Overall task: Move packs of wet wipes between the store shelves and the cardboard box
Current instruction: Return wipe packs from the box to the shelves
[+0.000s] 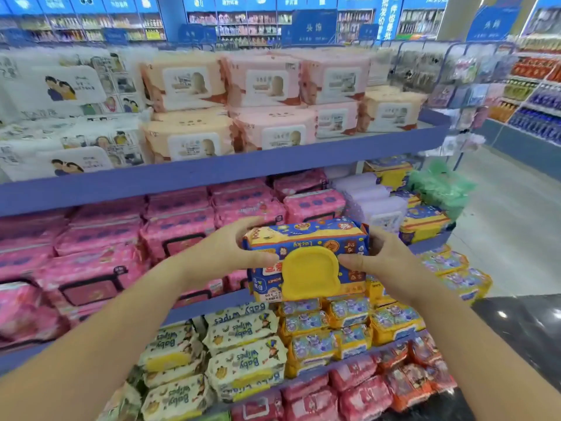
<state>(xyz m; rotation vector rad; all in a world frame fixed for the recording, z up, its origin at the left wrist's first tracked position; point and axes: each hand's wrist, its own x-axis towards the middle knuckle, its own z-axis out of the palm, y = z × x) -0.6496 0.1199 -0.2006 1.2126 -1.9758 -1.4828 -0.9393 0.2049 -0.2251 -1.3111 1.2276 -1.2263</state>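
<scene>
Fingers (261,258): both sets clamped on one blue pack of wet wipes (306,238). The left hand (224,250) wraps the pack's left end and the right hand (388,262) its right end, with the thumbs on the front face either side of the yellow lid (309,271). The right fingertips are hidden behind the pack. The pack is held clear of the shelves, in front of the middle tier, with its print upside down. A white price label (273,296) sits at its lower left corner, and its figures are hard to read. The pack and hands cover part of the pink packs (100,238) on the middle shelf. Above the purple shelf edge (212,171) are peach and pink lidded packs (264,83) and white cartoon-printed packs (69,86), whose text is blurred. Below are cream "Baby Wipes" packs (243,338), yellow packs (312,344) and red packs (358,378), the lowest rows cut off by the frame. Green packs (437,183) at the shelf's right end are blurred. At lower right is a dark glossy surface (522,323), only partly in view. The far aisles and blue signs are too blurred to read.
</scene>
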